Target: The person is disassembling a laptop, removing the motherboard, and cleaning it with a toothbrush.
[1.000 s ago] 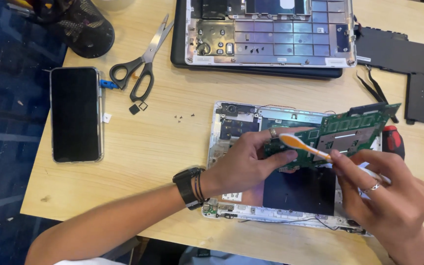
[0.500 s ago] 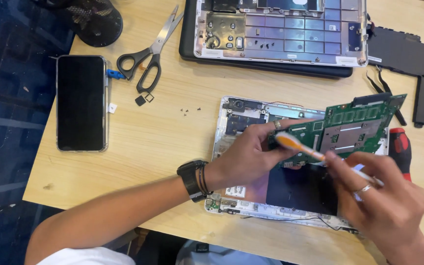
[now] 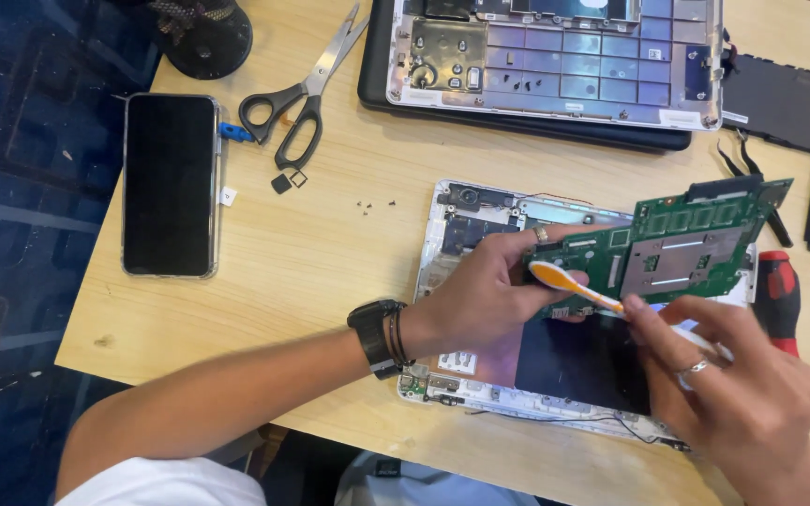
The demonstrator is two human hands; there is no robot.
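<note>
My left hand [image 3: 489, 290] grips the left end of a green circuit board [image 3: 677, 248] and holds it tilted above an opened white laptop base [image 3: 452, 211]. My right hand [image 3: 742, 394] holds an orange and white toothbrush [image 3: 569, 284], its head resting against the lower left part of the board. A black watch and bands sit on my left wrist, a ring on each hand.
A second opened laptop shell [image 3: 555, 56] lies at the back. Scissors [image 3: 307, 98] and a black phone [image 3: 171, 183] lie to the left, tiny screws [image 3: 374, 205] between them and the base. A red-handled screwdriver [image 3: 777, 295] and black battery packs [image 3: 799, 112] are at right.
The view has shifted slightly; the toothbrush head has moved a little along the board's lower left edge. Both hands keep their hold.
</note>
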